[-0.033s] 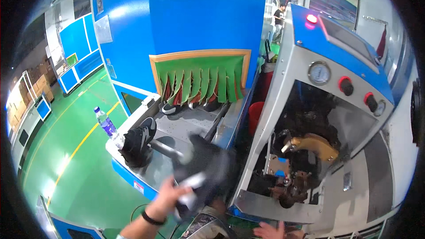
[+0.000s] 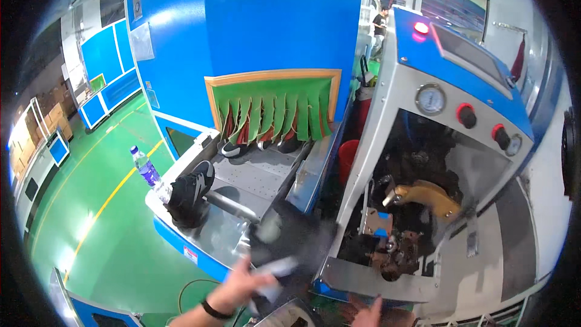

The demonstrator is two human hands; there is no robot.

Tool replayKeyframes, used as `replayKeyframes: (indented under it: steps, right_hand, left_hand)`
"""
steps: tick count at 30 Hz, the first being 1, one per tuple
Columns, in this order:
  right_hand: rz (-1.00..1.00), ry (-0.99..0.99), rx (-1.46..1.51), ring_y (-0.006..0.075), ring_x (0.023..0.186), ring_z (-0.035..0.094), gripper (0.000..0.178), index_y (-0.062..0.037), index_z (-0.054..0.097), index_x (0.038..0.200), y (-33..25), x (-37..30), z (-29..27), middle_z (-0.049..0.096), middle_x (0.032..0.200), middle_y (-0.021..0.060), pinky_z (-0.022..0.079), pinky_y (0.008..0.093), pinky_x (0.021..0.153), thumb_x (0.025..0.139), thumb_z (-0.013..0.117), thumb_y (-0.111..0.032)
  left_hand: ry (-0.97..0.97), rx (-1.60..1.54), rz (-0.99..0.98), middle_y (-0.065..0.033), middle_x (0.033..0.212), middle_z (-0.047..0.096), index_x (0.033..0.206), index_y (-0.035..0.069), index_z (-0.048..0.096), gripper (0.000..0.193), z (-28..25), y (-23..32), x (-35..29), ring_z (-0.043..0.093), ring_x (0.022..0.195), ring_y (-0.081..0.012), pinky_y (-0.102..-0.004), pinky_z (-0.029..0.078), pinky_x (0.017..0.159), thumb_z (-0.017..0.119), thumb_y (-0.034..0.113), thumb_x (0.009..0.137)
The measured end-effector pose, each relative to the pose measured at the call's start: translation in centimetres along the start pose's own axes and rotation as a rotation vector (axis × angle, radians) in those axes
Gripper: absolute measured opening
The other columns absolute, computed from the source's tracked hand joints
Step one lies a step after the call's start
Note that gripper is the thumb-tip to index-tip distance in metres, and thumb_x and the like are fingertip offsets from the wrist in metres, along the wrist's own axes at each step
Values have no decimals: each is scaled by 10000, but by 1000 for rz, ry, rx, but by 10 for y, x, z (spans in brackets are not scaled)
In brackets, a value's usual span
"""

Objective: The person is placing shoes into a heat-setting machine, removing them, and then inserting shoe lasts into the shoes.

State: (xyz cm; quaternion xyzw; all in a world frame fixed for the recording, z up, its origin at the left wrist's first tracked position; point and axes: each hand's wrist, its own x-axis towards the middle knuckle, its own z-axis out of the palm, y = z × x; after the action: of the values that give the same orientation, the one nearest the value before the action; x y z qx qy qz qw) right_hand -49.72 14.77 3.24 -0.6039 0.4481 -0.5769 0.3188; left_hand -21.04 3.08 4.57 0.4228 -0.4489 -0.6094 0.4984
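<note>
My left hand (image 2: pixel 237 290), with a dark band at its wrist, grips a black shoe (image 2: pixel 293 236) with a white patch. Motion smears the shoe, so its details are unclear. It hangs between the conveyor's end and the machine on the right. Low in the picture, my right hand (image 2: pixel 367 313) holds nothing and has its fingers apart, close below the machine's front ledge. Another black shoe with grey-white marks (image 2: pixel 192 194) stands on the conveyor's left corner. Several shoe toes (image 2: pixel 233 149) show under the green strip curtain (image 2: pixel 275 109).
The blue conveyor machine (image 2: pixel 278 18) fills the middle. A water bottle (image 2: pixel 145 166) stands beside the shoe at its edge. To the right, a grey-blue machine has a gauge (image 2: pixel 431 99), red-ringed knobs (image 2: pixel 466 115) and a tan curved part (image 2: pixel 430 197) inside. A person (image 2: pixel 379 24) stands far back.
My left hand and the shoe have shifted to the right and slightly down. The right hand has moved up a little. The other shoe and the bottle stay in place.
</note>
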Motion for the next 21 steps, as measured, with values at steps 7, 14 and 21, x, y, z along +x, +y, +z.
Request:
replayKeyframes:
  steps: [7,14,21]
  right_hand:
    - [112,104,-82,317,982,619,715,-120,369,1528,-29,-38,-4,594,1215,185,508,406,863,901,708,-175]
    - [409,312,232,337,1120,602,685,-40,414,1469,-25,-85,-20,590,1295,195,489,440,966,862,705,-170]
    - [247,417,204,246,1180,592,830,10,443,1456,-79,22,-103,590,1337,122,446,347,1043,715,803,-89]
  left_hand:
    - [-68,135,143,-102,1185,661,1251,16,622,435,132,15,-92,646,992,-186,-299,522,913,753,184,872]
    - [-1086,781,193,-158,814,675,1058,23,688,297,79,-80,-61,678,774,-261,-356,527,701,731,280,915]
    - [-1074,135,143,-36,678,572,849,61,687,193,147,-1,-86,546,623,-102,-285,428,578,674,206,976]
